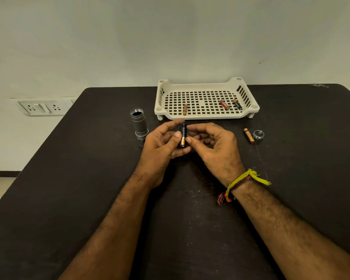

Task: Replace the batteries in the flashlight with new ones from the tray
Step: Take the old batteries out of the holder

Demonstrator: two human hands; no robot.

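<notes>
The grey flashlight body (138, 124) stands upright on the black table, its threaded end open at the top. Its tail cap (258, 134) lies at the right, beside a loose copper-coloured battery (249, 135). My left hand (163, 144) holds a black battery holder with a black-and-copper battery (182, 136) in it, between thumb and fingers. My right hand (212, 147) pinches the same holder from the right with thumb and forefinger. The cream tray (205, 85) behind holds three batteries: one at the left (185, 109) and two at the right (224, 104), (237, 104).
The black table (89, 188) reaches the wall at the back. A wall socket panel (42, 107) sits to the left, beyond the table's edge. A yellow and red thread band (240, 183) circles my right wrist.
</notes>
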